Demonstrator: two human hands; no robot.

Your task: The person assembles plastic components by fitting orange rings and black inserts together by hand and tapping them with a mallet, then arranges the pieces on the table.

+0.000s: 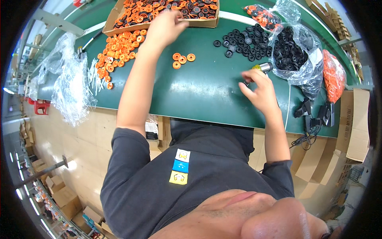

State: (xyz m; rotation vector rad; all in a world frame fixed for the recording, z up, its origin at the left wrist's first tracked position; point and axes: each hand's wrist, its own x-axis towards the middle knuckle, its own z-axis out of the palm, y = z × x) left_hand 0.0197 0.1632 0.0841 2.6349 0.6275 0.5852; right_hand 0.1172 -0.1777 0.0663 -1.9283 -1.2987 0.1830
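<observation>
Tool (262, 67) (mostly hidden) in right hand (260, 89).

Factory assembly bench (207, 91) (bulk parts)

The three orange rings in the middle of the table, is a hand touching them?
No, the three orange rings lie alone on the green table, apart from both hands.

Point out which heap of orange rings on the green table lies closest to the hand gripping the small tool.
The little cluster of three orange rings mid-table is nearest the right hand; the big orange heap lies far left.
</observation>
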